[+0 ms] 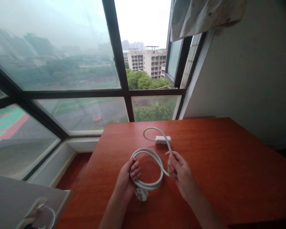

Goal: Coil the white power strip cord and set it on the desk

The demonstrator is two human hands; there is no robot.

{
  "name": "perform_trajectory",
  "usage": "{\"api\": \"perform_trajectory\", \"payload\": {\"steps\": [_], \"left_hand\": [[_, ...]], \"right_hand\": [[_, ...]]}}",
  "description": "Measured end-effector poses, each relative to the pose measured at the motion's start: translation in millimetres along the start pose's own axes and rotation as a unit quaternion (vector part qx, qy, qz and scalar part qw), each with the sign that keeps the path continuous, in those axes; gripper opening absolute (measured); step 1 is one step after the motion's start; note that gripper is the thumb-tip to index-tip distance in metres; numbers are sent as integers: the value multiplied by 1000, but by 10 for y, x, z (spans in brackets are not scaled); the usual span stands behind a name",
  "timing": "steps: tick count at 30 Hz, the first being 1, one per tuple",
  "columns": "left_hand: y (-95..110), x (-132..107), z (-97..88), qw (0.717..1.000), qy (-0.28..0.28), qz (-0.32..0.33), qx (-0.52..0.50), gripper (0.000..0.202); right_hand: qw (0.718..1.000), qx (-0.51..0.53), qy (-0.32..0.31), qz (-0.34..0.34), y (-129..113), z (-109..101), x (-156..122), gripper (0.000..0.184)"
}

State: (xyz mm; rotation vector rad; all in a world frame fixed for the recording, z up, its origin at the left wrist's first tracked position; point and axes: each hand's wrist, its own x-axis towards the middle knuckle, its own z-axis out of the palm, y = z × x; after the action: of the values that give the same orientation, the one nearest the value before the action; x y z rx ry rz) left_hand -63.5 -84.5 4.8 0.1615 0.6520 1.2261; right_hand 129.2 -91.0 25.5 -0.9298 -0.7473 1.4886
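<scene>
A white power cable [154, 157] lies partly coiled over a reddish-brown wooden table [216, 159]. My left hand [128, 178] is closed round the left side of the coil, with the white plug [141, 194] hanging just below it. My right hand [180, 171] pinches the cable where it leaves the coil. From there the cable runs up and loops back to a small white power strip [162, 139] lying flat further back on the table.
A large window with dark frames [120, 63] fills the left and back, showing buildings and trees outside. A grey wall [252, 79] stands on the right. A cloth [205, 16] hangs at the top. A white object with a cord [38, 213] sits at the lower left.
</scene>
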Motion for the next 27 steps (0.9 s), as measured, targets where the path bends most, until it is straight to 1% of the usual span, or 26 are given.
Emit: {"api": "perform_trajectory", "payload": {"steps": [2,4,7,10,13,15,17,19,23,27], "left_hand": [[-9,3,40,1000,4,7,11,16],[-20,4,102,999,27,21,35,17],[-37,2,210,994,68,36,74,15],[-46,9,272,992,70,37,99,12],[-42,43,237,990,85,42,102,12],[-35,74,171,992,84,47,77,13],[-30,100,99,996,67,45,41,17],[-27,112,42,998,55,35,14,20],[-26,103,5,999,48,24,-1,20],[-26,105,10,999,31,18,9,18]], "right_hand": [[998,-64,-11,-9,40,47,-26,27],[995,-96,-23,-15,104,126,-67,29],[995,-89,-40,-5,191,242,-126,32],[995,-90,-34,-20,179,274,-141,31],[995,-80,-10,-61,60,204,-98,23],[996,-28,13,-81,-34,122,-47,20],[994,29,30,-99,-120,31,6,16],[991,48,27,-118,-197,-52,46,13],[985,33,4,-168,-362,-152,72,20],[973,102,3,-209,-532,-198,107,23]]}}
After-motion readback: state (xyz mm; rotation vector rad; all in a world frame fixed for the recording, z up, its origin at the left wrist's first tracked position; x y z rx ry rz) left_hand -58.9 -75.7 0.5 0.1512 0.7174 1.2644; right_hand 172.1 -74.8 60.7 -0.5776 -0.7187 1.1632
